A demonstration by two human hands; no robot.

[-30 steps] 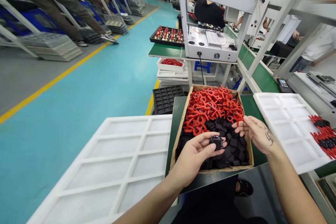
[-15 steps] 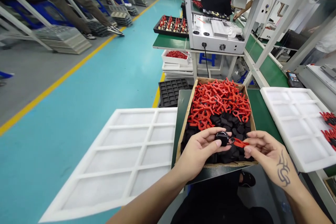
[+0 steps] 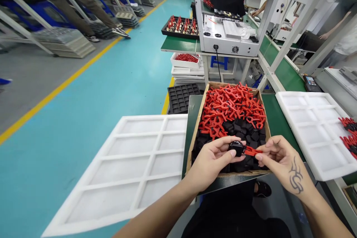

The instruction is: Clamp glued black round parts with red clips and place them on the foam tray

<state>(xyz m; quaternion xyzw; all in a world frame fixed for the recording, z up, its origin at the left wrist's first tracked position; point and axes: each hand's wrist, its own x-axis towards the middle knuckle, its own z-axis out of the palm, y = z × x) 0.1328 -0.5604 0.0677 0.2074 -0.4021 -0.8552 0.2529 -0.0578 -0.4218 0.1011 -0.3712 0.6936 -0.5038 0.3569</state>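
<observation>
Between the thumb and fingers of my left hand (image 3: 213, 158) is a small glossy black rounded piece (image 3: 236, 148). My right hand (image 3: 279, 163) pinches the handles of a red spring clamp (image 3: 252, 151), whose jaw end meets the right edge of the black piece. Whether the jaws grip it is too small to tell. Both hands are over a cardboard box (image 3: 197, 128). Heaped in its far part are many red spring clamps (image 3: 231, 104); matte black blocks (image 3: 245, 132) fill the near part, partly hidden by my hands.
A white divided tray (image 3: 122, 158) lies at the left. Another white tray (image 3: 315, 119) at the right holds red clamps at its far edge. Beyond the box stand a white machine (image 3: 228, 39) and a black tray of clamped parts (image 3: 181, 35). Co-workers sit farther back.
My right hand has moved slightly left, bringing the red clamp closer against the black piece. My left hand stays nearly in place. The view has shifted a little.
</observation>
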